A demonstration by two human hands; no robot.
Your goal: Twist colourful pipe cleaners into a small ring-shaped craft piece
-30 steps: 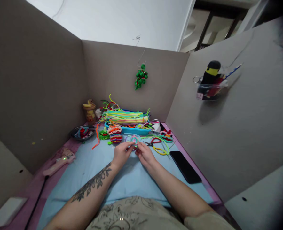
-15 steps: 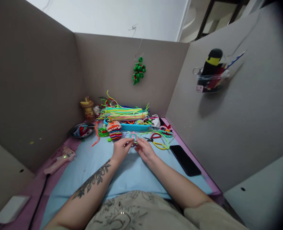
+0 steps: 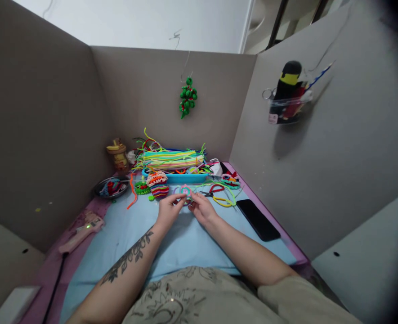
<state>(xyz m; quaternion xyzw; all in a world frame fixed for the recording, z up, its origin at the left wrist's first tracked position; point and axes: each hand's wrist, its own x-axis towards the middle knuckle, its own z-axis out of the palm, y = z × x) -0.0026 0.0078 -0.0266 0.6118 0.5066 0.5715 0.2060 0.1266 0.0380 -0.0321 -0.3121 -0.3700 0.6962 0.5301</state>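
Observation:
Above the middle of the blue cloth, my left hand (image 3: 169, 209) pinches a small pink and teal coil (image 3: 185, 191), which looks like bent pipe cleaner. My right hand (image 3: 203, 209) has its fingers closed on the same coil from the other side. The fingertips cover its lower part. Just left of my hands lie a striped, ridged multicoloured piece (image 3: 158, 191) and a green looped piece (image 3: 141, 187). To their right is a tool with black jaws, its handles (image 3: 223, 200) red and yellow, amid loose green strands.
Behind, a blue tray (image 3: 194, 178) holds bundled pipe cleaners (image 3: 172, 158). At left are a metal bowl (image 3: 96, 192) and a pink glue gun (image 3: 83, 233) with a black cord. A phone (image 3: 257, 219) lies at right. Grey panels enclose the table; a filled cup (image 3: 288, 110) hangs on the right one.
The whole view has shifted slightly, so the surroundings appear further left. Both hands stay together on the coil, with only slight finger movement.

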